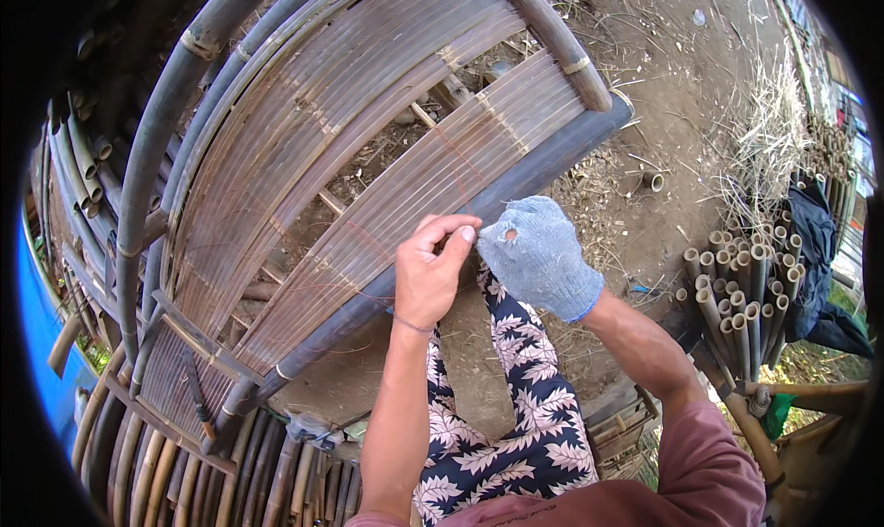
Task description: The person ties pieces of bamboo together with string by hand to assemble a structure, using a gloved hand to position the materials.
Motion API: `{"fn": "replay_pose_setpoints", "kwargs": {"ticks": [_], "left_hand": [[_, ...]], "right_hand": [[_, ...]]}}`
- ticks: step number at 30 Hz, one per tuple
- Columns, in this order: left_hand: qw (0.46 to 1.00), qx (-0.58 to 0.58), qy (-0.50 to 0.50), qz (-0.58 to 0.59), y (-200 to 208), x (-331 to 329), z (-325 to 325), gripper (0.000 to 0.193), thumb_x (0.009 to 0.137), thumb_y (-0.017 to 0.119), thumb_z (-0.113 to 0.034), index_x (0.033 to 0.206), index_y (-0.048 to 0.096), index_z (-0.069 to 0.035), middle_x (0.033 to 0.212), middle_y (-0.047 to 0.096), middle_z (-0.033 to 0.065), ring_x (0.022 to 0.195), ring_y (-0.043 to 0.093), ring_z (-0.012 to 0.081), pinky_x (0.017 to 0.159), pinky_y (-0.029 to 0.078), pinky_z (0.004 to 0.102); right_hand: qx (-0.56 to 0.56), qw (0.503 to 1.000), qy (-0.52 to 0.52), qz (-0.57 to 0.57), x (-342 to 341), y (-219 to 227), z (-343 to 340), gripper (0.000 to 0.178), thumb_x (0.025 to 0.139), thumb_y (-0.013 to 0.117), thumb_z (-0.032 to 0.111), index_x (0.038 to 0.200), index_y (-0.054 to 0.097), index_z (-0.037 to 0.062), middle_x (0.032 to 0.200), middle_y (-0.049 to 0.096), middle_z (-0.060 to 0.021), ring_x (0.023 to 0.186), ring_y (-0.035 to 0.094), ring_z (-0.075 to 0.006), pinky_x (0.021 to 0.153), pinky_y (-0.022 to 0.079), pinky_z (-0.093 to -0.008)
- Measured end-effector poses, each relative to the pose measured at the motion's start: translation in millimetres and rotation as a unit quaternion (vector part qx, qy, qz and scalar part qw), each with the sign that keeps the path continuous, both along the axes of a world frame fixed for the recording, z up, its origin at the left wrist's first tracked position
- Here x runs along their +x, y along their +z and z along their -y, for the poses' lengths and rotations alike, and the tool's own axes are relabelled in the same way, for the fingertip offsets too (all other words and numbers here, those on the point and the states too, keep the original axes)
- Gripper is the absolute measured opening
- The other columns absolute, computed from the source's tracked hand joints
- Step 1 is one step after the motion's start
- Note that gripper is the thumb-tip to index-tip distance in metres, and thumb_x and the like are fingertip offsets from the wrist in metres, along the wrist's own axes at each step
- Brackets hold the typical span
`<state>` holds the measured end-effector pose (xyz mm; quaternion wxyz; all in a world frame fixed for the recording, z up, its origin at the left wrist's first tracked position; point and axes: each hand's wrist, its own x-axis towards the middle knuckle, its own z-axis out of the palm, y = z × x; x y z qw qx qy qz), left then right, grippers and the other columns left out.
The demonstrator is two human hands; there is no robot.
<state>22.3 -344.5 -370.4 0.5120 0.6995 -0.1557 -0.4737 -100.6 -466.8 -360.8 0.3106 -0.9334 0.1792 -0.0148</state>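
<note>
My left hand (428, 274) is bare, its thumb and forefinger pinched together at the near edge of a bamboo bench. A thin red string (451, 148) crosses the bench's slats (405, 182) and runs down toward my hands; another stretch of it passes by my left wrist. My right hand (539, 255), in a grey-blue knitted glove with a hole at a knuckle, is closed right beside the left fingertips. Its fingers are turned away, so what they grip is hidden. Both hands are just by the dark bamboo front rail (543, 163).
A thick curved bamboo pole (157, 150) frames the bench's left side. A slim tool with a dark handle (195, 389) rests on the lower slats. Cut bamboo tubes (737, 288) stand bundled at the right, near dark cloth (820, 269) and pale shavings (769, 140). More poles (267, 472) lie at the lower left.
</note>
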Motion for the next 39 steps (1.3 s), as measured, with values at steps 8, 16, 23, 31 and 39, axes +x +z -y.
{"fn": "replay_pose_setpoints", "kwargs": {"ticks": [8,16,23,31,39], "left_hand": [[0.993,-0.029,-0.034,0.111,-2.0,24.1,-10.6,0.009,0.09,0.064,-0.006,0.093,0.069,0.001,0.086,0.063,0.0074,0.072,0.057,0.0127,0.064,0.045,0.0265],[0.985,0.007,0.027,0.17,-9.5,23.2,-8.7,0.01,0.088,0.067,-0.006,0.095,0.069,0.001,0.081,0.064,0.0046,0.063,0.053,0.0088,0.056,0.041,0.0237],[0.973,0.04,0.068,0.218,-4.5,10.4,2.0,0.009,0.083,0.069,-0.001,0.092,0.069,-0.002,0.081,0.067,0.0068,0.059,0.054,0.0106,0.054,0.042,0.0255],[0.985,0.013,-0.047,0.166,5.0,19.1,-2.2,0.008,0.087,0.065,-0.003,0.094,0.067,-0.001,0.082,0.065,0.0048,0.067,0.056,0.0087,0.061,0.044,0.0228],[0.996,0.0,0.054,-0.071,-1.2,14.9,-10.1,0.012,0.095,0.063,-0.009,0.099,0.065,0.001,0.086,0.06,-0.0043,0.073,0.048,0.002,0.063,0.041,0.0192]], "right_hand": [[0.41,0.899,-0.152,0.03,29.0,-7.7,16.5,0.031,0.083,0.062,0.011,0.114,0.062,0.0062,0.1,0.064,-0.0148,0.09,0.065,-0.0288,0.082,0.051,-0.0415],[0.152,0.983,-0.089,0.05,37.8,-35.6,-5.5,0.016,0.084,0.066,0.019,0.097,0.068,0.0084,0.089,0.069,-0.0111,0.088,0.066,-0.0305,0.081,0.051,-0.0413],[0.05,0.983,-0.136,0.111,34.1,-29.4,-21.8,0.013,0.083,0.067,0.015,0.094,0.061,0.0096,0.097,0.065,-0.0112,0.091,0.064,-0.0326,0.083,0.05,-0.0437],[0.027,0.984,-0.151,0.093,19.5,-18.7,-11.5,0.023,0.081,0.067,0.012,0.104,0.064,0.0096,0.107,0.065,-0.0088,0.102,0.061,-0.0313,0.093,0.047,-0.0439],[0.068,0.986,-0.104,0.111,17.9,-9.2,-7.9,0.034,0.079,0.07,0.015,0.113,0.064,0.0116,0.105,0.066,-0.0071,0.101,0.063,-0.0286,0.098,0.046,-0.044]]}}
